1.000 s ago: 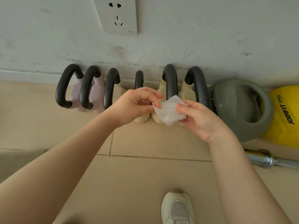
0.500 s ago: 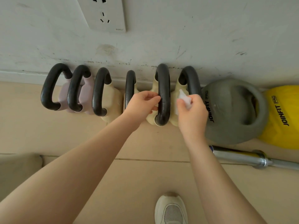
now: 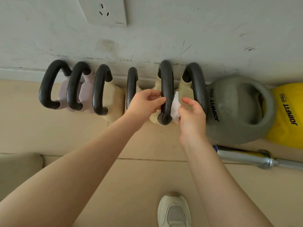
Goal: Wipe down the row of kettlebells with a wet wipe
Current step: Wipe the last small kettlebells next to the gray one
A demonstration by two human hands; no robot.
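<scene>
White crumpled wet wipe [image 3: 175,106] pinched in right hand [image 3: 192,117], pressed against right edge of black looped kettlebell handle [image 3: 166,90]. Left hand [image 3: 144,102] curled round that handle's left edge. Narrow gaps between neighbouring handles.

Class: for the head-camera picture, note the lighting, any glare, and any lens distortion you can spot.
Head view: soft, even light with faint shadows; a bright glint on the chrome barbell; wide-angle stretch swells the forearms near the bottom edge; the wet wipe is nearly washed out white; the kettlebell handle stays sharp.

kettlebells [image 3: 105,89] along wall [image 3: 164,38] — barbell [image 3: 255,158] right
</scene>
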